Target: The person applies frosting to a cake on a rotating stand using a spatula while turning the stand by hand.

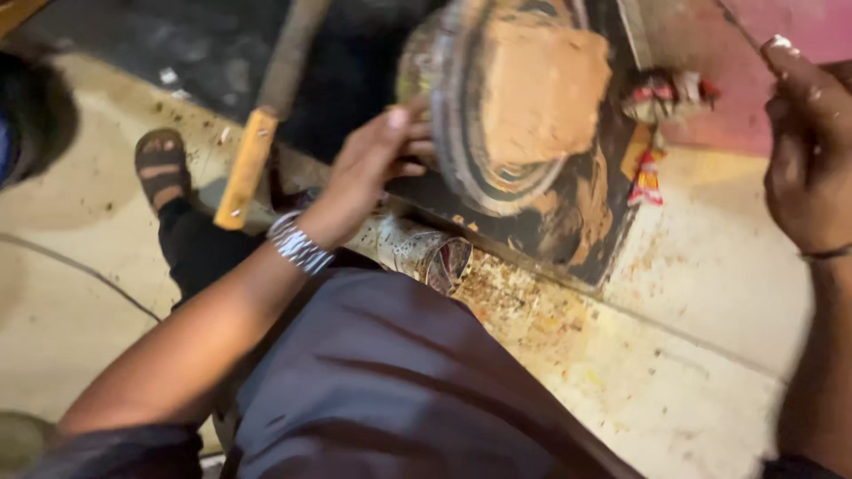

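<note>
— Gripped at its near rim by the left hand (377,164) is a round metal plate (461,142); the fingers are curled over the edge, with the thumb on top. Is the other hand closed on anything?

— That cannot be told. The right hand (803,146) is seen raised at the right edge of the view, loosely curled, well apart from the plate, with pale smears on a fingertip. Nothing is seen held in it.

— What is carried on the plate?

— A flat, squarish slab of orange-brown dough (541,89) is seen on it, rough at the edges. The plate is blurred and tilted, held over a dark griddle surface (577,222) smeared with orange paste.

— How much room is left around it?

— Little on the near side: a shiny steel cup (426,253) is laid on its side just below the wrist, near the griddle's front edge. A wooden-handled tool (253,151) is leaned to the left of the hand. To the right, crumpled red-and-white wrappers (670,98) are lodged by the griddle's corner. Open, stained pale floor (710,355) is left below and to the right. A metal bracelet (297,244) is worn on the left wrist, and a sandalled foot (160,168) is seen at the left.
</note>
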